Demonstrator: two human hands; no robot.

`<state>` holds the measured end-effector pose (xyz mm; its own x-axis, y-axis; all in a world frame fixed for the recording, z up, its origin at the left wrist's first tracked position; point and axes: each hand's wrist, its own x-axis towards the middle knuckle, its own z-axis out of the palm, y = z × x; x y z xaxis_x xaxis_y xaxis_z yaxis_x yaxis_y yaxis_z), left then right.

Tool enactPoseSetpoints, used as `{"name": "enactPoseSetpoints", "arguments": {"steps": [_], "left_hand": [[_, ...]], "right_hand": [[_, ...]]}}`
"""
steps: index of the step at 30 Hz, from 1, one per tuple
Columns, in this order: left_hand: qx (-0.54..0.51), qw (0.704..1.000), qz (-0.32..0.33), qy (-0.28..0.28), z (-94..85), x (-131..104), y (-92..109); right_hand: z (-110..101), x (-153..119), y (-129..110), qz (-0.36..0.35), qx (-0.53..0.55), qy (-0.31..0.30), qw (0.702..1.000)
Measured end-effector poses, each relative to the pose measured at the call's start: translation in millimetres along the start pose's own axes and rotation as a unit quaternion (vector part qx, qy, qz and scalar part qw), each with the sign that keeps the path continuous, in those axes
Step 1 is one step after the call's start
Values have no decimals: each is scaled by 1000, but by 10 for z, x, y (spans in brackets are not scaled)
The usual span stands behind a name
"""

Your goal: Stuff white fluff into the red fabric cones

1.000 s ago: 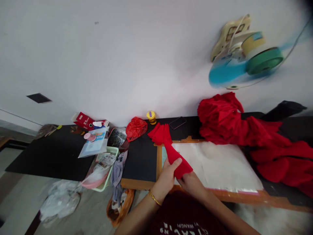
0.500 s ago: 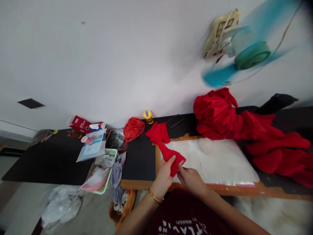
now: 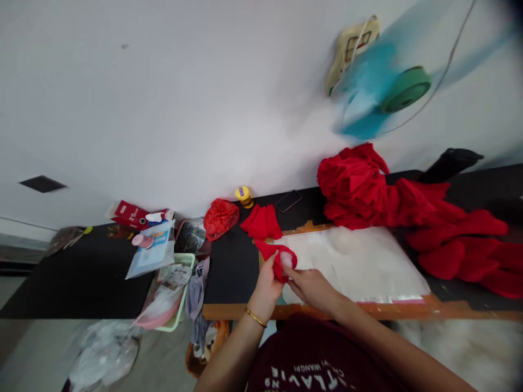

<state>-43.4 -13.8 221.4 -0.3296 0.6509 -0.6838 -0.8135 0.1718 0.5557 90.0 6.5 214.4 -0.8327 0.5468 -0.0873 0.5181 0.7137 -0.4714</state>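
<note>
A small red cloth pouch (image 3: 267, 250) is held over the table's front edge, its round mouth open towards me. White fluffy stuffing (image 3: 287, 258) shows inside that mouth. My left hand (image 3: 265, 280) is closed around the pouch's near left side, thumb on top. My right hand (image 3: 312, 287) grips the rim at the lower right, with a fingertip over the opening by the stuffing. Some finger ends are hidden by the cloth. Just beyond the pouch lies a small stack of red cloth pieces (image 3: 263, 221).
To the right are a white sheet (image 3: 379, 267) and a big heap of red cloth pieces (image 3: 355, 190). A phone (image 3: 288, 201), a yellow-lidded jar (image 3: 244, 197) and a red plastic bag (image 3: 221, 219) lie along the wall. A blurred fan (image 3: 404, 90) hangs above. Left stands a green basket (image 3: 190, 258).
The pouch, stretched out flat between my hands before, is now bunched up with its mouth spread and white stuffing visible inside. The whole view has shifted slightly.
</note>
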Motion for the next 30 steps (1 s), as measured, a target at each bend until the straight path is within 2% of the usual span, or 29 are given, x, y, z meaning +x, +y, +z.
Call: {"name": "enactPoseSetpoints", "arguments": {"steps": [3, 7, 13, 18, 20, 23, 26, 28, 30], "left_hand": [[-23, 1000, -22, 3, -5, -7, 34], [-6, 999, -36, -31, -44, -65, 14], [-29, 999, 5, -39, -40, -82, 51], [-36, 998, -12, -51, -16, -75, 87], [-18, 998, 7, -55, -27, -73, 83], [15, 996, 56, -68, -47, -67, 66], [41, 993, 83, -71, -47, -50, 36], [43, 994, 82, -66, -34, -32, 13], [21, 997, 45, -57, -19, -13, -3]], "right_hand": [[11, -29, 46, 44, -12, 36, 998], [6, -29, 120, 86, -36, 29, 995], [13, -136, 39, 48, 22, 55, 997], [52, -210, -17, 37, 86, 27, 995], [20, -255, 36, 40, 161, 52, 985], [-45, -310, 179, 92, 269, 125, 950], [-78, -270, 313, 136, 304, 194, 923], [-89, -187, 354, 128, 316, 211, 916], [-110, -99, 348, 116, 330, 227, 909]]}}
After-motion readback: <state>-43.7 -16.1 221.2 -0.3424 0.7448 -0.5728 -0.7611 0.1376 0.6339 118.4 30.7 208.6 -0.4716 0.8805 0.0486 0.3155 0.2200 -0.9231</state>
